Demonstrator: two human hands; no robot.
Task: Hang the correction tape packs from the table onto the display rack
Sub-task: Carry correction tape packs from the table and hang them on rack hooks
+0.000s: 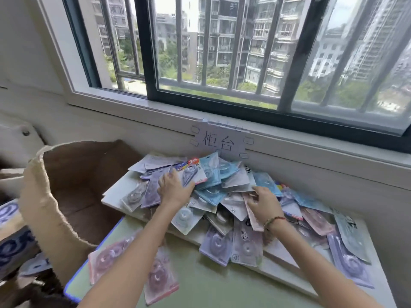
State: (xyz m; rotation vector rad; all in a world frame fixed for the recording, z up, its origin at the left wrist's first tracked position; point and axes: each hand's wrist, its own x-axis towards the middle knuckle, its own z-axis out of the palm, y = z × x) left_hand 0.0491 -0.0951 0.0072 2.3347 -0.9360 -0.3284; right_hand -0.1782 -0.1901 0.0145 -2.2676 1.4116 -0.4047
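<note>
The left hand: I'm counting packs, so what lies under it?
The left hand rests flat on the pile, covering part of a purple pack and the edge of a white pack. Whatever lies directly beneath the palm is hidden.

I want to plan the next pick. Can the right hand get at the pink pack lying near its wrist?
Probably yes. The pink pack lies on top of the pile, right beside the right hand, and nothing covers its upper part. Only its lower end goes under the wrist.
</note>
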